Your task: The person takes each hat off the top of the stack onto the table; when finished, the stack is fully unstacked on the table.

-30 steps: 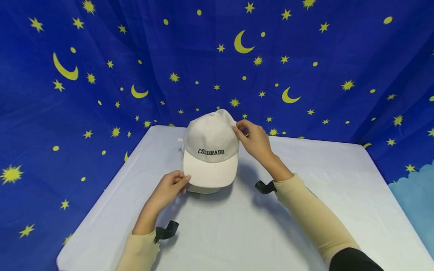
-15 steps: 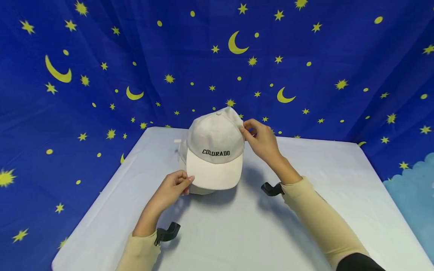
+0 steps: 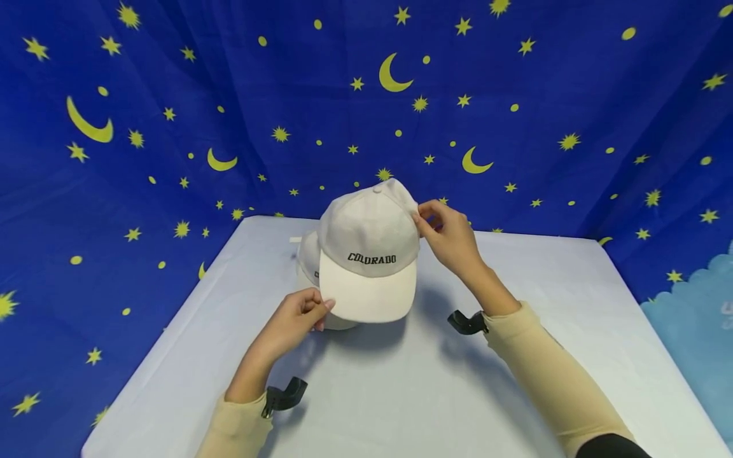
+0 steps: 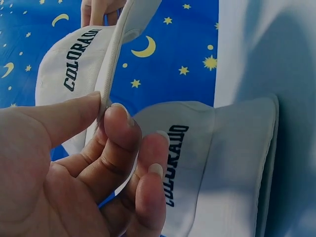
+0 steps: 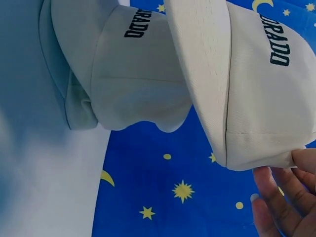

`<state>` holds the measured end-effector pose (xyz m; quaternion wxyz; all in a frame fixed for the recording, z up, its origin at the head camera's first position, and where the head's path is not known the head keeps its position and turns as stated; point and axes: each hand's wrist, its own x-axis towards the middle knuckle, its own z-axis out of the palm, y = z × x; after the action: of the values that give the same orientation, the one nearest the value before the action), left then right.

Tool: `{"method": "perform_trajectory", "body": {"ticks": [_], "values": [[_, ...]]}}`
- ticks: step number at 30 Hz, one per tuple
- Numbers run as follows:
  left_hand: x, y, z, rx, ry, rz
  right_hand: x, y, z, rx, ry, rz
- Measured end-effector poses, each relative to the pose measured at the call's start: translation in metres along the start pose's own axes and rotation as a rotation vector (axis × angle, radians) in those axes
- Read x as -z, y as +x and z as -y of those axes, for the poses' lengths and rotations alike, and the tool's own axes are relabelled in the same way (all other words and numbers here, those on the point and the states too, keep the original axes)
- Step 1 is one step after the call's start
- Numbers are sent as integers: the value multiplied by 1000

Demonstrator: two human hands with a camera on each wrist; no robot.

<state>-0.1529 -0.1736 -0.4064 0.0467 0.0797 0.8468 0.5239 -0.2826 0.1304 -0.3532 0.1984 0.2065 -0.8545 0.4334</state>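
Note:
A white baseball cap (image 3: 369,235) lettered COLORADO is held up between both hands, brim facing the person. My left hand (image 3: 294,321) pinches the brim's left corner between thumb and forefinger; the left wrist view shows that thumb (image 4: 74,116) on the brim's edge. At the side of the crown, my right hand (image 3: 452,238) pinches the cap's lower edge, as the right wrist view also shows. Behind and below is a second white cap (image 4: 232,163) with the same lettering, resting on the table and largely hidden in the head view. A second layered edge shows under its brim.
The table (image 3: 395,394) has a white cover. A blue curtain (image 3: 321,83) with yellow moons and stars hangs behind and at the left, with a light blue patch (image 3: 698,318) at the far right. Black wrist mounts (image 3: 286,395) stick out from both beige sleeves (image 3: 555,375).
The held cap has shifted right and slightly up with both hands on it, away from the lower cap. More of the lower cap now shows at the left, including part of its lettering.

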Motion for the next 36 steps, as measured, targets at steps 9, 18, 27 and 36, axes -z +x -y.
{"method": "perform_trajectory", "body": {"ticks": [9,18,27,36], "values": [[-11,3,-5,-9,-1,69,14,-9,-4,11,-8,-35],[-20,7,-8,-42,-20,141,27,-20,-4,12,-33,-41],[-26,12,-13,-55,-3,181,41,-27,-6,30,-65,-70],[-36,20,-13,-80,-7,228,53,-38,-14,6,-76,-76]]}}
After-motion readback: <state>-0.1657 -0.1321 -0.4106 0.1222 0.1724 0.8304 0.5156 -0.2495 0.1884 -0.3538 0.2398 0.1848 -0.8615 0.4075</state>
